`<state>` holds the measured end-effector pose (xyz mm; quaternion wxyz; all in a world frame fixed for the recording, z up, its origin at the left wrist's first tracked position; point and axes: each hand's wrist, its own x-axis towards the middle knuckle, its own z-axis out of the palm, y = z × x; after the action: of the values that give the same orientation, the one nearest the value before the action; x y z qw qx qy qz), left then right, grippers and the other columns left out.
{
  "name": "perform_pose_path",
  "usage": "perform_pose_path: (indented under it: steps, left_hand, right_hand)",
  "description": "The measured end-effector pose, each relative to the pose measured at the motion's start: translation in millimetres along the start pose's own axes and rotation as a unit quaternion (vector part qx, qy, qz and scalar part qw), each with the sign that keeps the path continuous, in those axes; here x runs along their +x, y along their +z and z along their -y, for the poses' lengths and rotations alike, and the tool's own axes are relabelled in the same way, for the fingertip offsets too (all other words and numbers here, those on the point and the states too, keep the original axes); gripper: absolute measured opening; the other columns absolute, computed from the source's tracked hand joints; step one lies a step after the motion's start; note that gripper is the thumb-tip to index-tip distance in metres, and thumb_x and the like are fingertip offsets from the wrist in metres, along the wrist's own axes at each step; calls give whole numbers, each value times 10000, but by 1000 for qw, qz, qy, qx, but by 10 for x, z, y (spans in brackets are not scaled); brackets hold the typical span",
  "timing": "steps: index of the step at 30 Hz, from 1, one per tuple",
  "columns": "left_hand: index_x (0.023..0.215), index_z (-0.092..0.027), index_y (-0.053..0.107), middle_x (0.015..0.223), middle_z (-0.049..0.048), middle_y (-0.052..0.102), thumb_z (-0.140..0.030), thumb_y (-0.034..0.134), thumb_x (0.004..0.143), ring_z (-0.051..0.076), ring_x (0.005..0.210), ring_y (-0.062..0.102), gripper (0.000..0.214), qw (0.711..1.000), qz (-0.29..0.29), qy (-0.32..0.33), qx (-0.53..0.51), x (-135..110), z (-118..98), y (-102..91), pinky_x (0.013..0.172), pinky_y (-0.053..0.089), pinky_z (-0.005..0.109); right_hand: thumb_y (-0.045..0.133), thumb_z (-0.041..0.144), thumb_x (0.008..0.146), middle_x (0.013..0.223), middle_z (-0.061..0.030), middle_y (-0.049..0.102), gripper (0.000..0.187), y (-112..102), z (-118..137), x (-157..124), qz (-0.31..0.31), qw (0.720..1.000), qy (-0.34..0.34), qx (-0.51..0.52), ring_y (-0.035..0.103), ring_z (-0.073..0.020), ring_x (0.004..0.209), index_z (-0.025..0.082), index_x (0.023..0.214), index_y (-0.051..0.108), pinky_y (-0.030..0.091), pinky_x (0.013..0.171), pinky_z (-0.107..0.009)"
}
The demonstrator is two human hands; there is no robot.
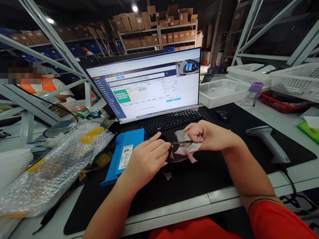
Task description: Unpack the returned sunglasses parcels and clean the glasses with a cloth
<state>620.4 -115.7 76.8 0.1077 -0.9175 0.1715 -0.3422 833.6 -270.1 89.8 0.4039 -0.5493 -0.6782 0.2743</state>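
Observation:
Low over the black desk mat [199, 176], my left hand [151, 157] is closed on the near-left edge of a dark, glossy, see-through piece [178, 153] that looks like a tinted lens. Its exact kind is not clear, as my fingers cover part of it. My right hand [203, 134] is closed in a pinch on a crumpled pale cloth or tissue [191, 154], which lies against the dark piece's right side. Left of my left hand, touching or close behind it, is a blue box [114, 159] with a white printed label. A small pale scrap [167, 176] lies on the mat below.
A monitor [149, 89] and keyboard [171, 121] stand ahead. Bubble wrap [57, 166] fills the left side. To the right are a mouse [222, 115], barcode scanner [270, 142], bottle [251, 94] and white baskets [221, 96]. A person in an orange vest [47, 83] is at far left.

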Motion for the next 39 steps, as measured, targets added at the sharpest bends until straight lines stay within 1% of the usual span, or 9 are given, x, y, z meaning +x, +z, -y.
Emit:
perform_pose_path:
  steps: [6,11,15,19,25,28,33,36,39]
  left_hand:
    - [719,-128,630,857,54,735,-73,559,935,163,815,684,233,1000,-4,11,21,37,-45,127,1077,555,431]
    - [858,-127,653,927,52,738,-218,623,949,174,873,687,132,1000,-16,0,-21,6,-12,48,1135,502,462]
    - [839,-127,640,888,64,729,-314,644,947,176,847,686,216,998,-54,-11,-36,1,-22,-38,1121,511,448]
    - [830,-136,644,865,59,728,-246,667,921,169,818,695,145,996,-78,-42,-16,12,-21,-29,1067,555,425]
    - [804,-150,639,820,49,718,-259,682,908,167,798,702,157,989,-110,-102,-6,-2,2,17,1039,576,429]
    - [819,-148,646,807,55,714,-278,722,881,177,781,700,163,977,-155,-145,22,-28,-5,46,1013,587,451]
    - [848,-146,658,813,66,725,-264,768,839,193,770,712,161,952,-214,-205,80,-37,-44,111,891,627,382]
    - [850,-149,664,821,73,734,-297,760,855,208,792,724,177,944,-222,-223,101,-26,-70,128,825,624,343]
    - [854,-151,671,845,81,743,-323,739,875,217,804,721,186,937,-216,-247,116,-28,-93,150,812,611,343]
  right_hand:
    - [605,62,709,550,78,283,366,483,121,146,-152,975,-20,-161,271,-92,577,196,568,295,212,583,-276]
    - [721,187,751,586,79,290,490,165,-43,153,-21,997,-53,48,264,-78,573,212,577,263,219,540,-250]
    - [862,416,708,572,71,315,634,-47,-112,85,-20,993,-42,109,325,-90,596,213,553,282,295,563,-244]
    - [894,495,650,551,73,344,674,-1,-136,129,-140,974,-5,176,337,-81,539,218,561,286,303,515,-231]
    - [914,462,639,564,65,420,609,-106,-261,158,-418,881,2,222,396,-100,509,226,603,353,318,480,-233]
    - [886,526,674,612,48,477,534,-158,-252,121,-485,848,-25,213,430,-117,544,230,635,443,369,523,-254]
    - [829,606,720,620,33,539,459,91,-128,161,-421,868,-18,262,470,-130,535,229,735,568,385,508,-260]
    - [820,577,747,578,38,525,468,319,-66,222,-343,890,14,299,449,-119,495,219,710,522,346,474,-250]
    - [823,590,734,582,30,557,506,512,-44,276,-328,892,35,310,465,-127,493,226,701,473,357,485,-257]
